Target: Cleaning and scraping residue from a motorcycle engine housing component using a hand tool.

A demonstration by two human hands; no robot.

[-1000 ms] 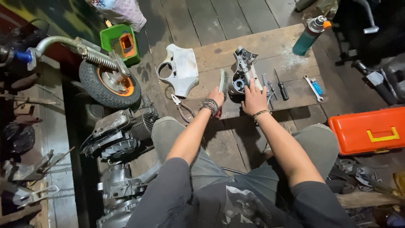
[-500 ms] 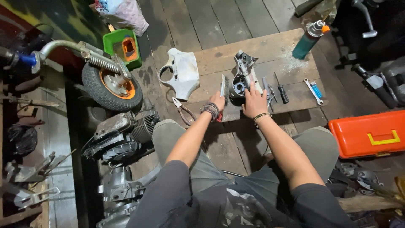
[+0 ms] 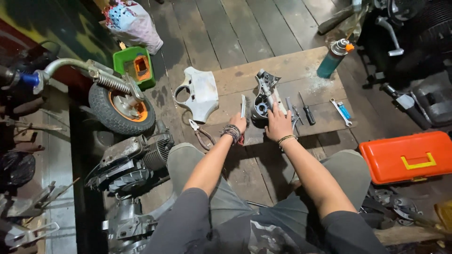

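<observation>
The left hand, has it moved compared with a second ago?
No. The left hand sits at the same spot on the wooden board, beside the grey metal housing.

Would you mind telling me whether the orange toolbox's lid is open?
No, the orange toolbox lies shut on the floor beside the person's right leg, its yellow handle flat against the closed lid.

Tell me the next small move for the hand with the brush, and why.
Probably bring the brush in the left hand across to the metal engine part: the right hand already rests on that part on the wooden board, and the bristles sit just beside it.
</observation>
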